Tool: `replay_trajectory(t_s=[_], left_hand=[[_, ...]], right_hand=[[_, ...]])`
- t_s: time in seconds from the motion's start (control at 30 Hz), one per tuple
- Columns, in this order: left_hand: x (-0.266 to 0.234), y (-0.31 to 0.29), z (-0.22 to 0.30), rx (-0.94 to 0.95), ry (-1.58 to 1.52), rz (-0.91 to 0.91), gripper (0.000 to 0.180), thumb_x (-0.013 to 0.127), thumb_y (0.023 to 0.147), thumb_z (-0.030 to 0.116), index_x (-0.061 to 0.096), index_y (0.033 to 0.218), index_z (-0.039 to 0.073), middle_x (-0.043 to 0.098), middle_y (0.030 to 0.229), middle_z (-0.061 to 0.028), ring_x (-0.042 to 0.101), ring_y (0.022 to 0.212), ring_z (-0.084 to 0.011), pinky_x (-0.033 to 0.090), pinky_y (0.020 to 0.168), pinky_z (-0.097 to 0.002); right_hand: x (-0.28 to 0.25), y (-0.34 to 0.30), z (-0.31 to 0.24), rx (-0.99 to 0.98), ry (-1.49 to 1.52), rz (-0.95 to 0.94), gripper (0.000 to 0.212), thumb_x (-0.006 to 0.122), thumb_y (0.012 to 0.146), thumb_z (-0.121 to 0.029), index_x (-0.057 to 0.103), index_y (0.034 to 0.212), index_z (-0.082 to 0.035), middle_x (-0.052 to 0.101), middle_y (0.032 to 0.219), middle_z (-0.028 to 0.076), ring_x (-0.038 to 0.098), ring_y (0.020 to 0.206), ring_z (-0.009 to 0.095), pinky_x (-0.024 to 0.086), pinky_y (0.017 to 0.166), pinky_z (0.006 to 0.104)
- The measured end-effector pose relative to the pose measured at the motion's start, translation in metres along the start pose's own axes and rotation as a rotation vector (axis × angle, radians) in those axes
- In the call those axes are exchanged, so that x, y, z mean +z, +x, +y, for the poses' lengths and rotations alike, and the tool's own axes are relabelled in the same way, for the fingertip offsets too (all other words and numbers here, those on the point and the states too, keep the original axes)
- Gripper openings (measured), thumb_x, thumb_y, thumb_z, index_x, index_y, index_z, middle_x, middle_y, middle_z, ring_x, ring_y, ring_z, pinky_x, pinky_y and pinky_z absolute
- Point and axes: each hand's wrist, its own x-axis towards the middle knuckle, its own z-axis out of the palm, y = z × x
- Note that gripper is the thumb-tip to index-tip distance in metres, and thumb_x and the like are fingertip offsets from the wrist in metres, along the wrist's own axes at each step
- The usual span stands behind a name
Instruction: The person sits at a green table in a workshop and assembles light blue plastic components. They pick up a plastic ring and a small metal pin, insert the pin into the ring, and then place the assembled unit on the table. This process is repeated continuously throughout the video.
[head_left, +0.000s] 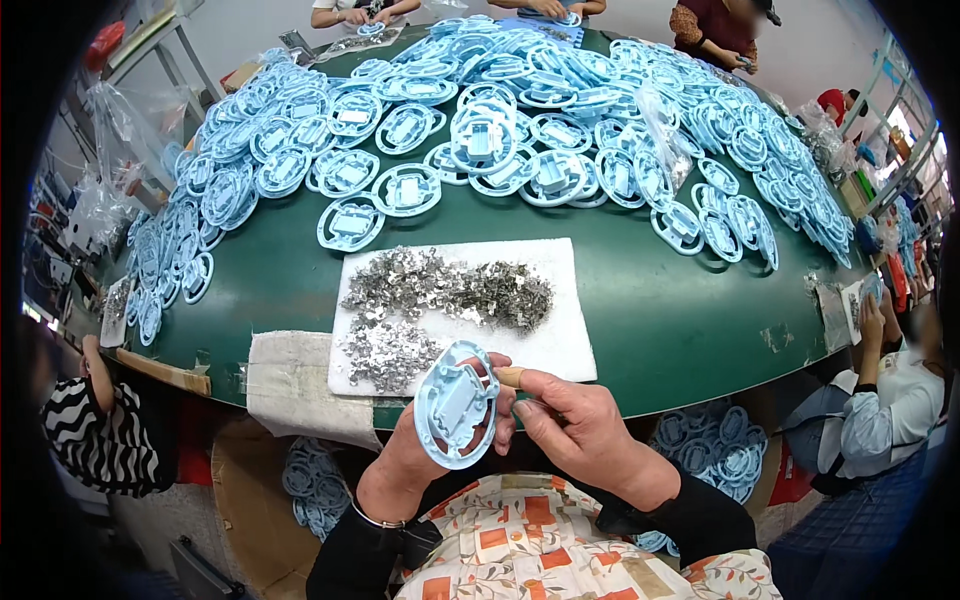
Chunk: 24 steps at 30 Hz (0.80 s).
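My left hand [395,465] is closed around a light blue oval plastic housing [455,400], held upright with its ribbed inner side and central rectangle showing. My right hand [595,430] comes in from the right, thumb and index finger curled together at the housing's right edge. A tan cover [509,377] sits on that index fingertip. Whatever lies between those fingers is too small or hidden to make out. Just beyond my hands, small shiny metal clips [385,355] and a darker heap of small metal pieces [515,297] lie on a white foam sheet [570,340].
A large mound of similar blue housings [555,175] covers the far side of the green table [690,325]. A pale cloth [295,375] hangs over the near edge. Cardboard boxes [250,500] with more housings stand below. Several co-workers sit around the table.
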Motion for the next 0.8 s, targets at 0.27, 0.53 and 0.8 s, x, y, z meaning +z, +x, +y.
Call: replay_trajectory(t_s=[0.27,0.53,0.8], left_hand=[[-0.01,-0.002,-0.004,-0.006,0.063,0.015,0.049,0.059,0.103,0.015,0.046,0.15,0.011,0.045,0.149,-0.0228,0.068,0.099,-0.0269,0.059,0.082,-0.0362],[-0.009,0.006,-0.002,-0.056,-0.207,-0.105,0.068,0.063,0.099,0.039,0.044,0.148,-0.005,0.065,0.118,-0.0265,0.07,0.096,-0.0332,0.059,0.076,-0.0382],[-0.013,-0.06,0.042,0.006,-0.265,-0.157,0.103,0.072,0.083,0.063,0.039,0.149,-0.01,0.065,0.109,-0.0326,0.071,0.086,-0.0381,0.058,0.063,-0.0414]], right_hand=[[0.005,0.002,0.013,-0.136,-0.213,-0.054,0.043,0.066,0.091,0.002,0.065,0.133,-0.005,0.072,0.084,0.011,0.074,0.074,0.02,0.06,0.067,0.0315],[-0.004,0.003,0.009,-0.343,-0.2,-0.048,0.047,0.07,0.08,0.003,0.069,0.127,-0.006,0.072,0.08,0.01,0.072,0.069,0.023,0.058,0.063,0.0357],[-0.049,-0.034,0.023,-0.073,-0.326,0.282,0.024,0.056,0.093,0.007,0.072,0.111,0.006,0.076,0.093,0.01,0.061,0.07,0.007,0.048,0.066,0.0216]])
